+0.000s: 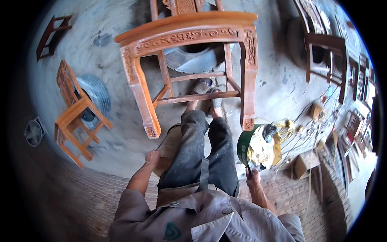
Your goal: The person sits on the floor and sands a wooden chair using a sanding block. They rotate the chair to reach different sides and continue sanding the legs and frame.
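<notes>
In front of my legs stands a carved wooden chair [189, 32], its carved front rail and thick front legs facing me. My left hand [152, 157] is closed at the edge of a tan, dark-rimmed object [168, 147] beside my left thigh; what the fingers grip is too small to tell. Beside my right thigh, my right hand [254, 177] is closed on something small and dark next to a green bucket [243, 146]. Yellowish crumpled plastic [272, 150] and a dark bundle [269, 133] lie in the bucket. Neither hand touches the chair.
A tire [193, 60] lies behind the chair legs. To the left are a smaller wooden chair [78, 117], another tire [96, 92] and a fan [34, 132]. Several dark wooden chairs [328, 42], loose cables [308, 129] and a cardboard box [307, 163] stand at right.
</notes>
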Tool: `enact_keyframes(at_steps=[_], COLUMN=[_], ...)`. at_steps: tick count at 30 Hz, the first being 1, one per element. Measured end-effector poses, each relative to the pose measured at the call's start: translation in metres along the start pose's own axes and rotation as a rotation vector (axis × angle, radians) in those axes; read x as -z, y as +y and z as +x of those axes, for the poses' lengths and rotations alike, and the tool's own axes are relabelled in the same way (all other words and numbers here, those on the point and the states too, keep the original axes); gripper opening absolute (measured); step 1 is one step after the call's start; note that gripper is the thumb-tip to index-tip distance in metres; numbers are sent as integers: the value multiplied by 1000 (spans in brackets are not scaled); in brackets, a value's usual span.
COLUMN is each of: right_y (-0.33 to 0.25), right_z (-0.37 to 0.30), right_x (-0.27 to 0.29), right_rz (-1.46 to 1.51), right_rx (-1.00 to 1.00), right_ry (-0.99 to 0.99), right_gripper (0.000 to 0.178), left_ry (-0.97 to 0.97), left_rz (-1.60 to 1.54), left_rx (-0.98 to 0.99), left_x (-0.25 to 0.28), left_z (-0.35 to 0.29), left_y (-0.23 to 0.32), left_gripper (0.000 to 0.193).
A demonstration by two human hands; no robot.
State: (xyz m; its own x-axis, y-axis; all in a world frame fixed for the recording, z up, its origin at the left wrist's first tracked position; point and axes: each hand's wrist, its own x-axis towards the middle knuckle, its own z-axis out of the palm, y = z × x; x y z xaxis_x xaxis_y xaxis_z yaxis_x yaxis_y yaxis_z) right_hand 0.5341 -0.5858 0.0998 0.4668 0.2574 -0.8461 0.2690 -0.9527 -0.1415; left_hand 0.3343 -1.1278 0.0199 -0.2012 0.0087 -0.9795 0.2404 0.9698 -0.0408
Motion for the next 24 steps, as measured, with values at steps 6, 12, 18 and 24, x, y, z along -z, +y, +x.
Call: enact_keyframes(at_steps=[6,12,18,24], right_y=[79,112,121,127], right_z=[56,77,89,101], right_x=[0,-6,-5,-12], right_rz=[144,181,148,160], right_rx=[-74,-178,-158,-190], right_ry=[93,140,80,114], right_gripper=[22,27,22,19], left_ry=[-100,-111,-89,-193], left_rz=[88,122,28,81], left_rx=[-53,-146,-41,162], left_x=[50,37,5,15], left_z=[27,25,-25,-48], left_y=[-12,-17,-42,-77], left_gripper=[19,20,18,27])
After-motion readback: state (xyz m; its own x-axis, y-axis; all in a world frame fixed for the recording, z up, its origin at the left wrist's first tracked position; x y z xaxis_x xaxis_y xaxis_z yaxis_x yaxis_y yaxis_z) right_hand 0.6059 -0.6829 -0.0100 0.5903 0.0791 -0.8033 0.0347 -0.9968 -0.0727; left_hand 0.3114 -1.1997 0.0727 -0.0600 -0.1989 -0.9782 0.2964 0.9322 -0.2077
